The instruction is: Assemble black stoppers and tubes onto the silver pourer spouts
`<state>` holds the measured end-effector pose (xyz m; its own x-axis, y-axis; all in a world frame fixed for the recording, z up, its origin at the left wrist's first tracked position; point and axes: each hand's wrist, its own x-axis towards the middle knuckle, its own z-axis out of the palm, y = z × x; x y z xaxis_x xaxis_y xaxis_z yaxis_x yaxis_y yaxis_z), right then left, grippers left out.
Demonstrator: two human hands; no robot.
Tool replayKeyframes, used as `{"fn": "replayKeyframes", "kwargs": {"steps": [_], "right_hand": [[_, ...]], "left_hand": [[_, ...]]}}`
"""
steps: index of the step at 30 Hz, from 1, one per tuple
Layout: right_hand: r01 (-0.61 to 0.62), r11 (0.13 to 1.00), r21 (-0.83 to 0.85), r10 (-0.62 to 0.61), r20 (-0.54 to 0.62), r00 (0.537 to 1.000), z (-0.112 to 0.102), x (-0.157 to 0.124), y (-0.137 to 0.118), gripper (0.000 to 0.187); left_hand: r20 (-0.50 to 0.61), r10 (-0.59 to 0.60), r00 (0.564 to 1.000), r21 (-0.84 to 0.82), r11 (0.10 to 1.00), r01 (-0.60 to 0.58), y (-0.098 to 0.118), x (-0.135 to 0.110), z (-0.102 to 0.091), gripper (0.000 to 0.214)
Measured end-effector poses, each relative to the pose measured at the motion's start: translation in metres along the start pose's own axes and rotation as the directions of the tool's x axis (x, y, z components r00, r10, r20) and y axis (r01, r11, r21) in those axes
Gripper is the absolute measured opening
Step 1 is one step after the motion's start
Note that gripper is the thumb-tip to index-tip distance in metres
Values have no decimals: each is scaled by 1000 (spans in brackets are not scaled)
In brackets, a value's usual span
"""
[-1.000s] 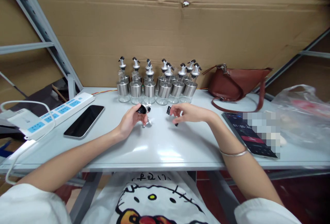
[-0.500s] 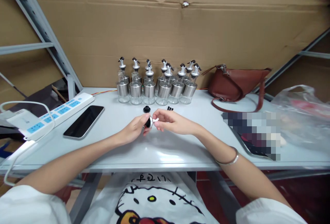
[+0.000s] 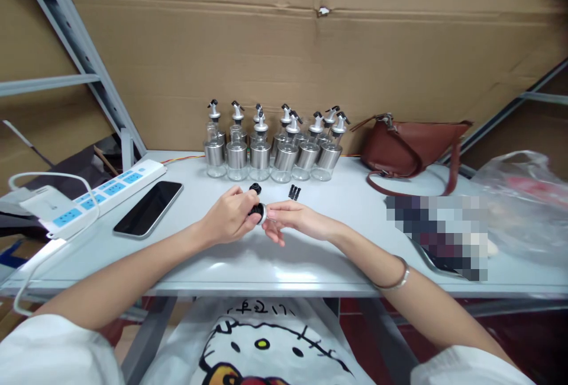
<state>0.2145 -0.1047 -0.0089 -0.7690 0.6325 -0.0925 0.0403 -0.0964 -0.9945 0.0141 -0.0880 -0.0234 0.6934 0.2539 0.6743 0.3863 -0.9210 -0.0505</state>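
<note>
My left hand [image 3: 231,218] and my right hand [image 3: 290,222] meet over the middle of the grey table [image 3: 310,255]. Between their fingertips they pinch a small black and silver pourer cap [image 3: 258,213]. Both hands are closed on it. A loose black ring part [image 3: 255,187] lies just beyond the hands. Two short black plugs [image 3: 294,192] lie to its right. Behind them stands a cluster of several glass bottles with steel sleeves and pourer tops [image 3: 275,149].
A black phone [image 3: 148,208] and a white and blue power strip [image 3: 95,196] lie at the left. A brown leather bag [image 3: 410,147] sits at the back right, a clear plastic bag [image 3: 523,201] at the far right. Cardboard forms the back wall.
A second ago the hands were apart, each with a small part. The black ring and plugs have been set down, and both hands have come together on the pourer cap.
</note>
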Motion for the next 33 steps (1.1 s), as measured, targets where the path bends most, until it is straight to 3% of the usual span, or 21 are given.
{"fn": "replayKeyframes", "kwargs": {"steps": [5,8,10,14,18,20,22,26,29,31,33], "right_hand": [[-108,931,349,93,60,994,8,1,2,33],[-76,896,437,91,-13,996,14,2,2,30],[-19,902,431,56,-73,996,18,4,3,29],[112,962,249,-65,-187,980,25,5,1,29],[177,960,-217,-239,-304,922,27,2,-4,27],[145,875,-462,-329,-349,877,26,0,-5,23],[113,735,-669,-441,-345,828,23,-1,-6,20],[91,306,-948,-647,-137,750,12,1,-5,24],[17,23,-1000,-634,-2,773,2,2,-6,32],[-5,-76,-997,-597,42,801,-3,2,-7,34],[-7,-112,-994,-573,59,817,-7,2,-7,33]], "left_hand": [[-23,258,966,65,965,-256,-9,1,-2,31],[-9,278,960,203,941,-271,-15,2,-7,31],[51,208,977,231,949,-214,-18,3,-10,35],[221,-73,973,113,992,49,-21,6,-16,40],[232,-223,947,-1,973,230,-21,12,-16,40],[176,-223,959,-42,971,234,-21,14,-15,38],[131,-230,964,-77,967,242,-20,15,-14,36],[127,-299,946,-106,944,313,-18,17,-13,36],[199,-386,901,-148,897,417,-18,17,-11,38],[285,-438,852,-266,818,510,-18,17,-9,42],[373,-472,799,-401,694,598,-18,15,-8,48]]}}
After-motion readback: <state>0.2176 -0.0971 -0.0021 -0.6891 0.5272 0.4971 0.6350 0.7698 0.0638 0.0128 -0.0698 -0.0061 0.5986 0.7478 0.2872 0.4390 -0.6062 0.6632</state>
